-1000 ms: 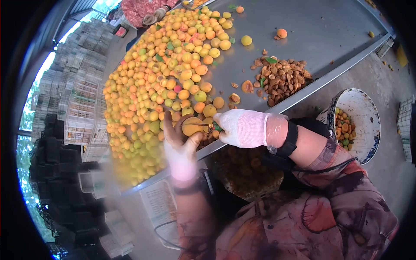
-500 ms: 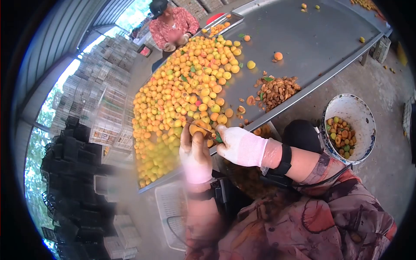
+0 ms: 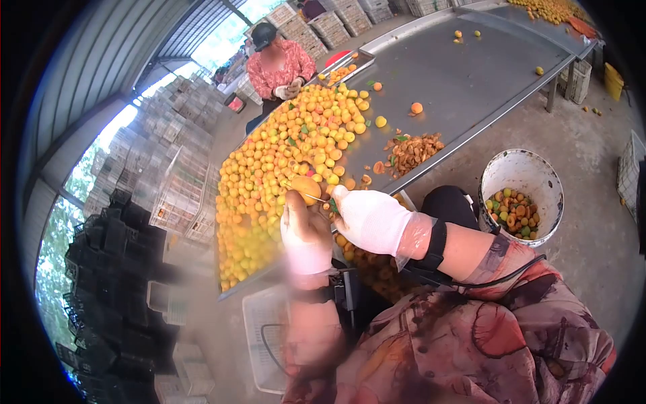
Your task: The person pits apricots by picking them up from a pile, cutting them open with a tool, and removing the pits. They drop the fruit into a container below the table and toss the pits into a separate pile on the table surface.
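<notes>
My left hand (image 3: 306, 236), in a stained white glove, grips an apricot (image 3: 305, 188) between thumb and fingers. My gloved right hand (image 3: 370, 219) is closed around a small knife (image 3: 312, 198), whose thin blade lies against the apricot; its handle is mostly hidden in my fist. Something green and orange shows beside my right fingers, too small to name. Both hands are at the near edge of a metal table (image 3: 464, 74), in front of a large heap of apricots (image 3: 289, 145).
A pile of brown, dried-looking pieces (image 3: 414, 153) lies on the table to the right. Below stands a white bucket (image 3: 525, 161) with fruit in it. A white crate (image 3: 262, 337) is at lower left. Another person (image 3: 279, 67) works across the table. Crates (image 3: 182, 182) are stacked at left.
My view has tilted up slightly, showing more of the far side. The apricot has turned in my left hand and shows a rounder side. Both hands keep their hold.
</notes>
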Demonstrator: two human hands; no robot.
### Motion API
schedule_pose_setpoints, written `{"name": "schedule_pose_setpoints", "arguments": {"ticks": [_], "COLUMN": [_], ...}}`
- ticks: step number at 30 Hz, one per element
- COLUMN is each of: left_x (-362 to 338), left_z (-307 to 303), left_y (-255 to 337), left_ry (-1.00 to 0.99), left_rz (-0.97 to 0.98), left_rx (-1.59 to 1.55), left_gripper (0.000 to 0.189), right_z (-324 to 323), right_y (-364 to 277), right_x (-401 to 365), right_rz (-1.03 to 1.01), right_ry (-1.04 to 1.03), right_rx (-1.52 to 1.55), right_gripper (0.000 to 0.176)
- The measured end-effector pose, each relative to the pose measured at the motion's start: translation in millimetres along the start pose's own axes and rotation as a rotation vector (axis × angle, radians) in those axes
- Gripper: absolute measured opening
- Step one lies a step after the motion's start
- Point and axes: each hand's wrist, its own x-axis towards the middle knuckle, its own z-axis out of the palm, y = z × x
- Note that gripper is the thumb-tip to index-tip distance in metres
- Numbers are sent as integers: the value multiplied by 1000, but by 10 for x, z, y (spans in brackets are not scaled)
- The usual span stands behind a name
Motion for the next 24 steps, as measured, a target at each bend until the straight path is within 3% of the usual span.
{"name": "schedule_pose_setpoints", "arguments": {"ticks": [1, 2, 4, 7, 9, 11, 12, 13, 15, 16, 17, 19, 20, 21, 23, 24], "left_x": [30, 12, 53, 114, 108, 117, 130, 76, -68, -91, -99, -131, -174, -202, -235, -264], "left_z": [-11, -1, 30, -47, -169, -367, -411, -437, -446, -439, -369, -218, -271, -219, -182, -204], "left_y": [-16, 3, 188, 194, 266, 213, 131, 72, 23, 160, 317, 580, 562, 554, 330, 322], "left_ry": [-54, -52, 89, 221, 230, 242, 222, 231, -42, -44, -48, 81, 2, 35, 162, 166], "left_rz": [159, 166, -464, -466, -471, -417, -427, -425, -188, 164, 165, -393, -241, -169, 222, 220], "left_rx": [115, 111, -938, -1085, -989, -611, -833, -831, -84, 360, 352, -642, -206, -181, 268, 266], "left_gripper": [24, 24, 44, 47, 46, 36, 26, 26, 25, 42, 42, 39, 41, 43, 44, 44], "right_z": [-56, -118, -224, -364, -416, -312, -316, -294, -265, -310, -320, -167, -114, -67, 104, 113], "right_y": [-11, -35, -77, -196, -146, 60, 63, 43, -35, -161, -279, -369, -400, -443, -461, -482], "right_x": [-10, -40, -45, -150, -216, -272, -306, -287, -225, -179, -138, -23, -14, -7, 13, -10], "right_rz": [-2, -17, -15, 5, 14, 91, 61, 53, -101, -74, -77, -131, -131, -133, -138, -153], "right_ry": [21, 37, 32, -33, -71, -177, -105, -109, 280, 347, 414, 554, 518, 481, 556, 540], "right_rx": [-29, -37, -52, -103, -148, -186, -147, -148, 301, 416, 516, 470, 429, 388, 448, 385], "right_gripper": [32, 30, 30, 28, 29, 28, 26, 26, 21, 18, 18, 18, 19, 20, 22, 23]}}
